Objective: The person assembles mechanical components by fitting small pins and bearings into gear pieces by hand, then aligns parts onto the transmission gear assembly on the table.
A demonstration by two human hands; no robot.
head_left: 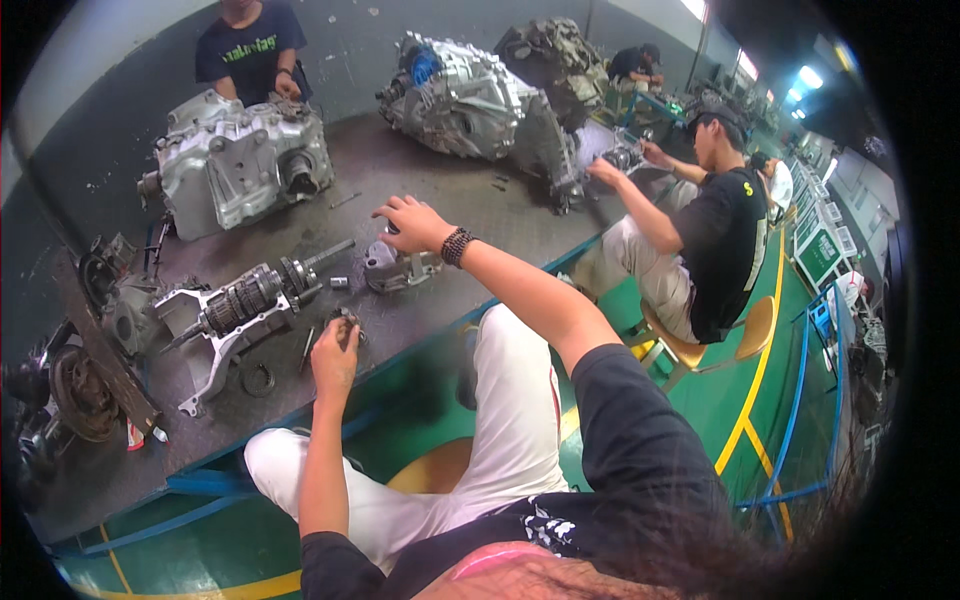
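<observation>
My left hand is at the near edge of the workbench, its fingers closed round a small dark metal part, mostly hidden by the fingers. My right hand, with a beaded bracelet at the wrist, curls its fingers over something dark just above a small cast metal housing. What it grips is largely covered. Left of both hands, a shaft with stacked gears lies in an open metal casing half. A small metal cylinder stands between this gear shaft and the housing. A dark ring lies near my left hand.
Large gearbox housings stand at the back left and back centre. Greasy round parts crowd the left end of the bench. One person stands across the bench; another sits working at my right.
</observation>
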